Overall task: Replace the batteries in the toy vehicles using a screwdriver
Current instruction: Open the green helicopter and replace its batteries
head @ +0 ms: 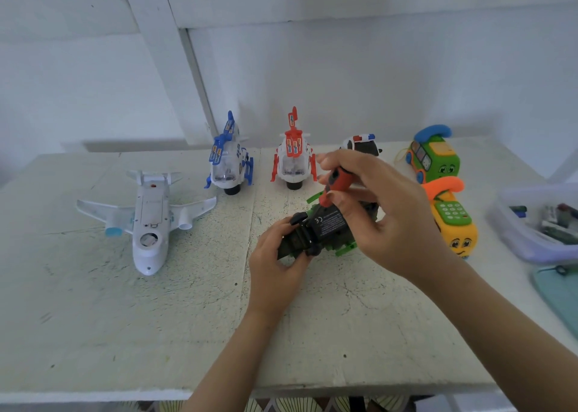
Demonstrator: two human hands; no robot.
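Observation:
A dark green toy helicopter (325,228) lies upside down at the middle of the table, its black underside with a label facing up. My left hand (278,264) grips its near end. My right hand (378,205) holds a red and black screwdriver (336,181) upright, its tip down on the toy's underside. A white toy airplane (150,221) lies belly up to the left. A blue helicopter (230,158), a red helicopter (294,155) and a police car (359,142) stand at the back.
Two toy phone cars, a green one (434,158) and a yellow one (455,224), stand at the right. A clear plastic box (516,239) of small parts sits at the far right edge, with a teal mat (560,296) in front of it. The table's near edge (125,393) runs along the bottom.

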